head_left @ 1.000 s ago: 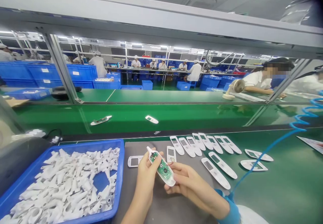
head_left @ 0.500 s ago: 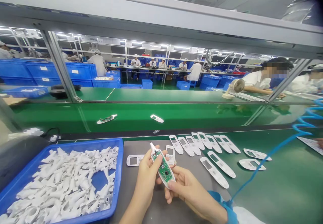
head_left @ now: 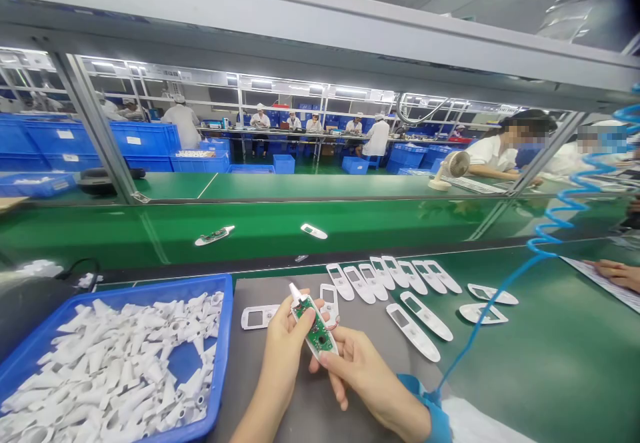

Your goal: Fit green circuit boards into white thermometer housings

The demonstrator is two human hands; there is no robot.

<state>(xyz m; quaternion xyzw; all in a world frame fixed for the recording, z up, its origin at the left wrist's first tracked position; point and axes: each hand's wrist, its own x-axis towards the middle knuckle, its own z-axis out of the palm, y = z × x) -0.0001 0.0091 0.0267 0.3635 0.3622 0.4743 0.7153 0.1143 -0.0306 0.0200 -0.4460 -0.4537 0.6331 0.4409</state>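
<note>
My left hand (head_left: pixel 287 340) grips the upper part of a white thermometer housing (head_left: pixel 296 290) with a pointed tip, its thumb lying on the green circuit board (head_left: pixel 320 342) inside. My right hand (head_left: pixel 350 366) pinches the lower end of the same housing between thumb and fingers. A thin reddish wire (head_left: pixel 332 326) sticks out at the board's right side. Just behind the hands, a white cover (head_left: pixel 329 302) with a window lies on the grey mat (head_left: pixel 373 390), partly hidden by my left fingers. Another white cover (head_left: pixel 260 317) rests left of it.
A blue tray (head_left: pixel 226 343) of white cone-shaped parts stands at left. Several white covers (head_left: pixel 413 332) lie in rows at right. A coiled blue cord (head_left: pixel 480 323) runs to my right wrist strap (head_left: pixel 425 406). On the green belt (head_left: pixel 260 230) lie two device pieces. A co-worker's hand (head_left: pixel 620 275) is far right.
My view has turned slightly, so the bench appears shifted left. The pieces on the belt have slid right relative to the bench. Both hands keep their hold on the housing.
</note>
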